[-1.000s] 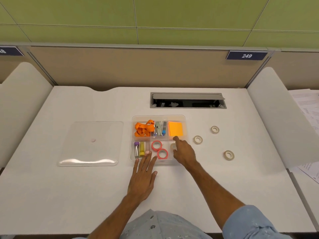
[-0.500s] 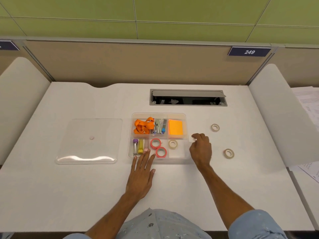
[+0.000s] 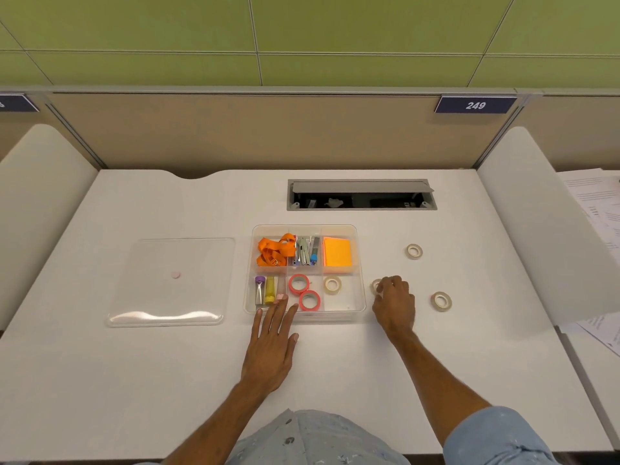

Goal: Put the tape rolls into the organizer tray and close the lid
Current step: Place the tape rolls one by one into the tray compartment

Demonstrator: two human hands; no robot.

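A clear organizer tray [image 3: 360, 290] sits mid-desk. Its front compartments hold two red tape rolls [image 3: 299, 283] [image 3: 309, 300] and one beige tape roll [image 3: 332, 284]. Just right of the tray, my right hand [image 3: 393, 303] curls its fingers over another beige tape roll [image 3: 375, 286] that lies on the desk, partly hidden. Two more beige rolls lie further right, one behind [image 3: 414, 251] and one in front [image 3: 441, 301]. My left hand [image 3: 272, 344] lies flat with its fingertips against the tray's front edge. The clear lid [image 3: 174, 283] lies flat to the left of the tray.
The tray's other compartments hold an orange strap [image 3: 275, 251], metal clips [image 3: 303, 251], orange sticky notes [image 3: 337, 252] and small tubes [image 3: 265, 290]. A cable hatch [image 3: 361, 195] opens behind the tray. White side dividers flank the desk; papers [image 3: 600, 209] lie at the far right.
My right hand left a beige roll in the tray's front right compartment, moved right out of the tray and closed over the nearest beige roll on the desk. My left hand stayed put.
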